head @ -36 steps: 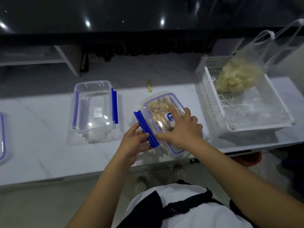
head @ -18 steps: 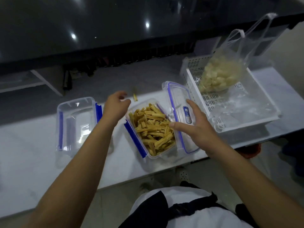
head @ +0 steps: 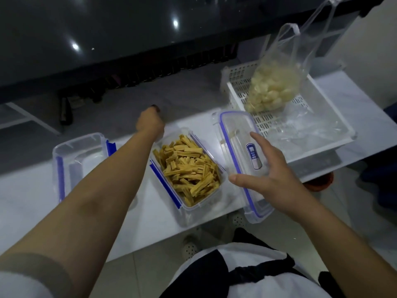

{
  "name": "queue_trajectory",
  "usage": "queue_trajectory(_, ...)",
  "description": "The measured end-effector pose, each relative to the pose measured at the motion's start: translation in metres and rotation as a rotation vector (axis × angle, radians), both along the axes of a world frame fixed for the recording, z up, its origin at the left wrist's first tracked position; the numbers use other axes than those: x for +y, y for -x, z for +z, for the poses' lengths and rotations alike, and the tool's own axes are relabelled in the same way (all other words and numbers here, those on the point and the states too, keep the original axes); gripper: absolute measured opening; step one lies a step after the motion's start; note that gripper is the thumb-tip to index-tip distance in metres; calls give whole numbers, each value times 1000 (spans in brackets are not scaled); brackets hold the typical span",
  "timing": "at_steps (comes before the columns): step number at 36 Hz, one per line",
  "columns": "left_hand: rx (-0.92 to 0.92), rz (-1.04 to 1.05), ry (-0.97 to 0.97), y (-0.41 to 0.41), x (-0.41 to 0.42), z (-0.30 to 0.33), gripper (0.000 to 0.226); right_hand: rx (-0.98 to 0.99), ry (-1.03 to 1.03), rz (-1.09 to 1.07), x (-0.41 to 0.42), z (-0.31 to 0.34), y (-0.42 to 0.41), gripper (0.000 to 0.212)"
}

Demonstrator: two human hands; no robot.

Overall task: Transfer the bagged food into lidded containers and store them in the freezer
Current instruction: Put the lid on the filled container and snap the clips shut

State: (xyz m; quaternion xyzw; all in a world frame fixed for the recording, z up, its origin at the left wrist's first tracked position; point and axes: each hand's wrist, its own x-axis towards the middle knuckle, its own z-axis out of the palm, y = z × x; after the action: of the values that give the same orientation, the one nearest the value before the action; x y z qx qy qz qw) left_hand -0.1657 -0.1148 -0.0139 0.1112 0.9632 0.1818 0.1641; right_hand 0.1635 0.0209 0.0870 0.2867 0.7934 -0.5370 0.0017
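Currently | clear rectangular blue-clipped container (head: 187, 175) filled, unlidded | right hand (head: 272, 179) fingers grip clear blue-rimmed lid (head: 238, 151) at 3 o'clock | left hand (head: 150, 123) fingers curled, contents indiscernible | clear plastic bag of pale pieces (head: 272, 89) at 1 o'clock untransferred.

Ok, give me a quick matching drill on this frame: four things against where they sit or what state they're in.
Things:
1. lid
2. bag
3. empty box
4. left hand

Places or states:
A. inside the white basket
B. under the left forearm, at the left
C. held by the right hand
D. reached out beyond the box of yellow sticks

Pairs: 1-C, 2-A, 3-B, 4-D
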Motion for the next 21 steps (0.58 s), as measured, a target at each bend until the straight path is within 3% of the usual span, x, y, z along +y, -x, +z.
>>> queue_trajectory(3, -27, -2, -81, -2, -3, 7, 53, -33, -124, 28, 1, 18, -4, 106)
queue_trajectory(7, -23, -35, -329, -20, -9, 36, 39, -82, -288, 23, 10, 38, -15, 116)
queue_trajectory(10, -75, -182, -430, -51, -22, 64, 31, -110, -406, -12, 21, 45, -25, 116)
queue_trajectory(16, -76, -501, -112, -116, -33, 82, 24, -161, -429, -103, 45, 35, -33, 122)
queue_trajectory(18, -57, -501, -31, -125, -31, 81, 28, -161, -428, -117, 52, 30, -34, 121)
queue_trajectory(21, 4, -446, -97, -125, -20, 81, 30, -193, -470, -132, 60, 22, -38, 119)
